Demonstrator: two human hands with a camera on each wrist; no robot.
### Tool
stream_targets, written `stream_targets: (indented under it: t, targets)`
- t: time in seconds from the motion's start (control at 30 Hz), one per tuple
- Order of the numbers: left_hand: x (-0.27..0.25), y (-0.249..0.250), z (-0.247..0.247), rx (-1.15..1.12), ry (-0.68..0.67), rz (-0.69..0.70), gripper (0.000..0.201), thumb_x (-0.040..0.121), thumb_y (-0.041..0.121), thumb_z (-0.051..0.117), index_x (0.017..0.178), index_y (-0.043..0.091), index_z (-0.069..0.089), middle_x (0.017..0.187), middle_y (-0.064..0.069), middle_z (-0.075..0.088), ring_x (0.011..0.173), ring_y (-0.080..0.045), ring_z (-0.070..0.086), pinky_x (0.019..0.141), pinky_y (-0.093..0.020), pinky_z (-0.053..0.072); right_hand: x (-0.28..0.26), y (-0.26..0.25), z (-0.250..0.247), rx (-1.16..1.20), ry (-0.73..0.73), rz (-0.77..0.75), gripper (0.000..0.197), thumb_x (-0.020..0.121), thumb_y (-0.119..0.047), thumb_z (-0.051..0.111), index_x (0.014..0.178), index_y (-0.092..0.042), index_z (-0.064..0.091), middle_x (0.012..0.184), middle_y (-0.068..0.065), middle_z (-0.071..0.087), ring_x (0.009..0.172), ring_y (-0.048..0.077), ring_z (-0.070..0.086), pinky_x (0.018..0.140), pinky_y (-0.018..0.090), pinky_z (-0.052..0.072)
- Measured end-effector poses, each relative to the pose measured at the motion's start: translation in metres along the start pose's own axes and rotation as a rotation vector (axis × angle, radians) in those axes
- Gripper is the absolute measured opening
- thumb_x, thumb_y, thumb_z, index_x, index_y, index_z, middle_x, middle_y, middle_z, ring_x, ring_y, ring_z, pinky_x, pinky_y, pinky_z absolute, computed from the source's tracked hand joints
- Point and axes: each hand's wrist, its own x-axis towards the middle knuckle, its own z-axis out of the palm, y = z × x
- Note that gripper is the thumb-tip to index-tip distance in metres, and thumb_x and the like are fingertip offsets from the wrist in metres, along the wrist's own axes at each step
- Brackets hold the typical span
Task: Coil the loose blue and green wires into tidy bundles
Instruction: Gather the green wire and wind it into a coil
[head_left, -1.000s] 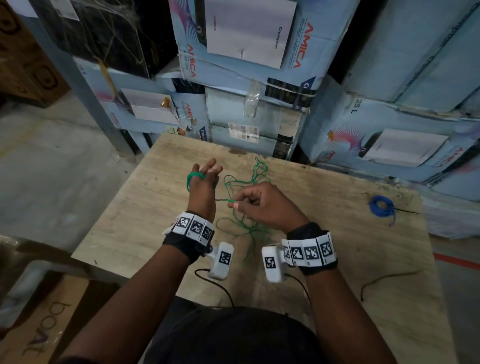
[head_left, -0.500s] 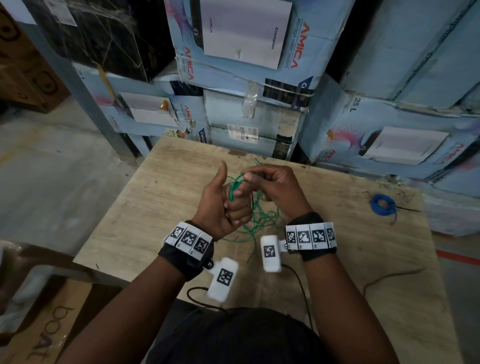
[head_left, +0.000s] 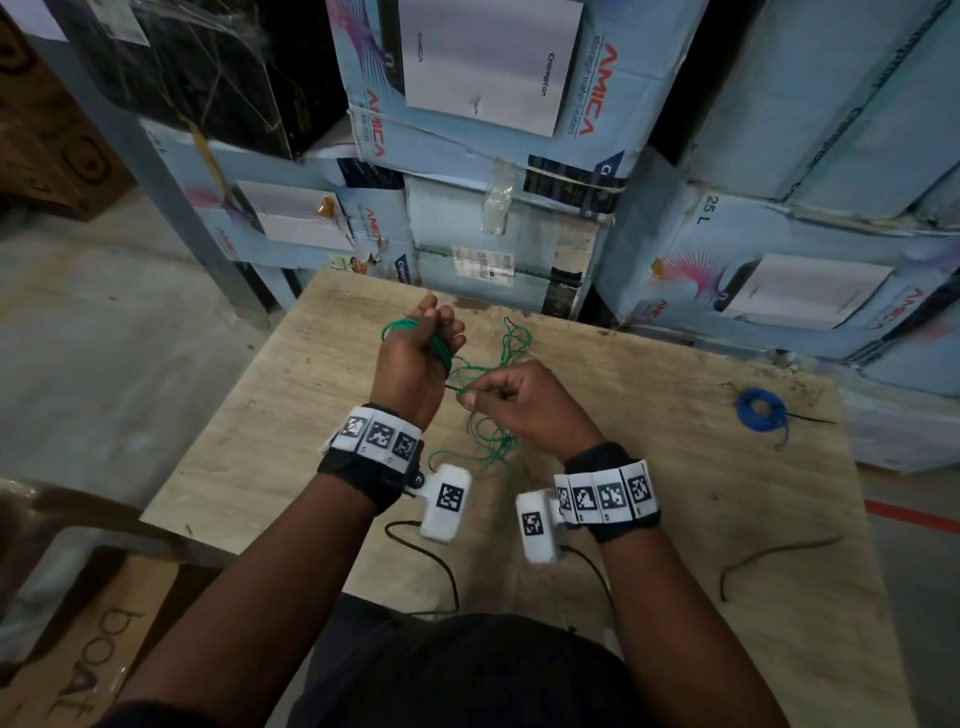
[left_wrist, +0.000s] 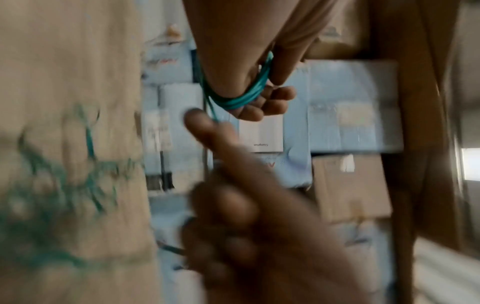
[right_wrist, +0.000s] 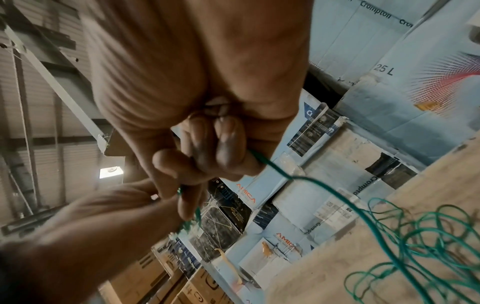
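Winding green wire (head_left: 415, 338) round left hand (head_left: 410, 369) fingers (head_left: 441, 319), right hand (head_left: 524, 405) pinching the strand, risking snags from tangled slack beneath.

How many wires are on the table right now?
3: the green wire, being wound around the left hand and fed by the right hand; the coiled blue wire, far right; a loose dark wire, near right.

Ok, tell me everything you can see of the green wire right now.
The green wire is thin, flexible and looks plastic-coated. Several turns are wound round the fingers of the left hand, forming a small coil. From there a strand runs to the right hand, which pinches it. The rest lies as a loose tangle of loops on the wooden table, between and beyond the hands.
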Motion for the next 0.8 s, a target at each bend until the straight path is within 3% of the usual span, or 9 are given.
stream_targets:
  t: [0.07,0.17,0.27,0.37,0.5,0.57,0.63,0.73,0.8]
  targets:
    - [0.004,-0.007,0.0,0.2,0.035,0.028,0.019,0.103,-0.001,0.034,0.098,0.01,0.049,0.077,-0.004,0.057,0.068,-0.017,0.058,0.068,-0.026,0.05,0.002,0.001,-0.001,0.004,0.011,0.01,0.011,0.088,-0.02,0.074,0.082,-0.011,0.077,0.07,0.02,0.068,0.06,0.015,0.052,0.06,0.029,0.041]
    - [0.0,-0.017,-0.003,0.663,-0.066,0.073,0.017,0.102,0.001,0.04,0.095,0.011,0.052,0.074,-0.009,0.06,0.068,-0.021,0.058,0.072,-0.031,0.05,0.0,-0.001,-0.007,0.013,0.024,0.003,0.009,0.086,-0.012,0.073,0.077,-0.011,0.075,0.065,0.006,0.065,0.058,0.009,0.052,0.058,0.026,0.041]
    - [-0.006,-0.022,-0.008,1.115,-0.176,0.08,0.023,0.099,0.02,0.048,0.08,0.014,0.058,0.067,-0.005,0.058,0.061,-0.016,0.053,0.065,-0.03,0.043,-0.001,-0.001,-0.013,0.012,0.017,-0.031,0.008,0.086,-0.008,0.073,0.079,-0.005,0.074,0.065,0.008,0.065,0.06,0.01,0.053,0.058,0.028,0.042]
    - [-0.013,-0.018,-0.009,1.21,-0.231,-0.008,0.052,0.103,0.042,0.042,0.063,0.011,0.055,0.05,0.0,0.048,0.043,-0.013,0.042,0.053,-0.027,0.034,-0.002,-0.002,-0.021,0.014,0.056,-0.067,0.004,0.083,-0.008,0.076,0.08,-0.01,0.077,0.07,0.005,0.073,0.062,0.011,0.062,0.062,0.029,0.05]
    - [-0.024,-0.006,-0.004,0.968,-0.329,-0.368,0.063,0.102,0.058,0.029,0.068,0.01,0.053,0.047,0.001,0.032,0.039,-0.013,0.024,0.045,-0.023,0.018,-0.001,-0.003,-0.029,0.145,0.134,-0.123,0.011,0.077,-0.006,0.083,0.079,-0.002,0.074,0.074,0.012,0.075,0.071,0.024,0.073,0.074,0.038,0.06]
    - [-0.027,0.001,-0.005,0.686,-0.41,-0.583,0.055,0.1,0.055,0.033,0.066,0.015,0.047,0.043,0.005,0.025,0.036,-0.011,0.016,0.043,-0.025,0.012,0.004,0.0,-0.026,0.169,0.192,-0.126,0.014,0.074,-0.005,0.085,0.077,-0.001,0.072,0.074,0.009,0.073,0.07,0.017,0.068,0.071,0.036,0.057]
    - [-0.03,0.006,-0.007,0.333,-0.461,-0.708,0.048,0.1,0.048,0.036,0.063,0.018,0.045,0.04,0.008,0.021,0.034,-0.01,0.013,0.04,-0.024,0.014,0.008,0.003,-0.018,0.259,0.219,-0.133,0.009,0.077,-0.001,0.081,0.08,-0.001,0.073,0.071,-0.002,0.072,0.067,0.006,0.064,0.066,0.023,0.052]
    - [-0.032,0.009,-0.009,-0.096,-0.498,-0.681,0.044,0.102,0.041,0.035,0.064,0.02,0.046,0.041,0.009,0.018,0.034,-0.011,0.013,0.04,-0.025,0.024,0.013,0.009,-0.008,0.299,0.237,-0.062,0.012,0.088,0.002,0.07,0.097,0.007,0.073,0.064,-0.013,0.07,0.057,-0.005,0.059,0.058,0.008,0.043]
    - [-0.031,0.009,-0.006,-0.288,-0.468,-0.584,0.04,0.103,0.037,0.036,0.068,0.02,0.046,0.041,0.009,0.022,0.036,-0.011,0.015,0.044,-0.025,0.024,0.014,0.015,-0.002,0.236,0.207,-0.035,0.013,0.09,-0.001,0.069,0.1,0.003,0.075,0.066,-0.013,0.071,0.06,-0.005,0.059,0.062,0.011,0.046]
